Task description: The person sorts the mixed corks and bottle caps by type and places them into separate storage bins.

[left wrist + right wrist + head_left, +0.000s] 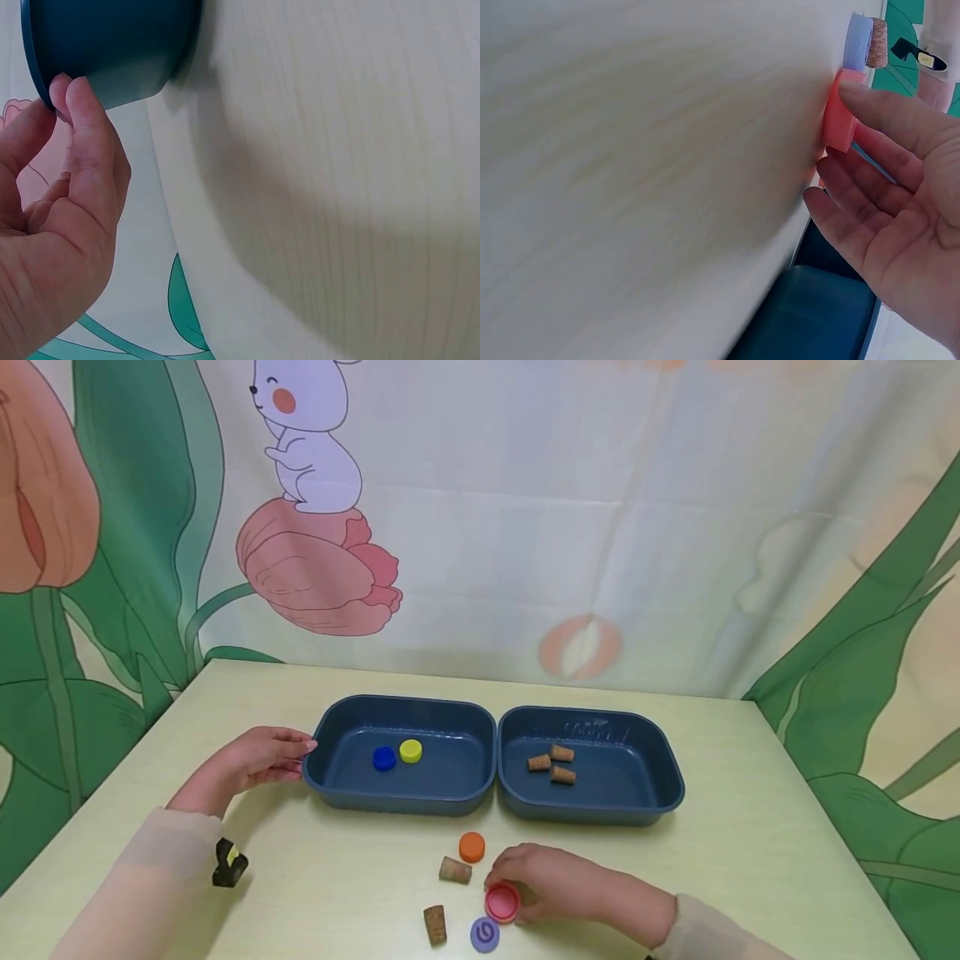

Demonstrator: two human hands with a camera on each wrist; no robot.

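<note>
At the left end of the left blue tray point(397, 804), my left hand point(262, 755) pinches the rim between thumb and fingers, seen close in the left wrist view. My right hand point(558, 883) has its thumb and fingers around a pinkish-red bottle cap point(502, 902), hollow side up, at the table's front. Just in front of that cap lies a purple cap point(485, 934) with a swirl on top. An orange cap point(472, 847) and a cork point(455, 870) are beyond the fingertips, and another cork point(435, 924) is to the left.
A blue cap point(384, 759) and a yellow cap point(411, 751) are inside the left tray. Beside it, the right blue tray point(588, 814) contains three corks point(562, 774). Behind the pale wooden table point(757, 852) hangs a printed curtain point(480, 527).
</note>
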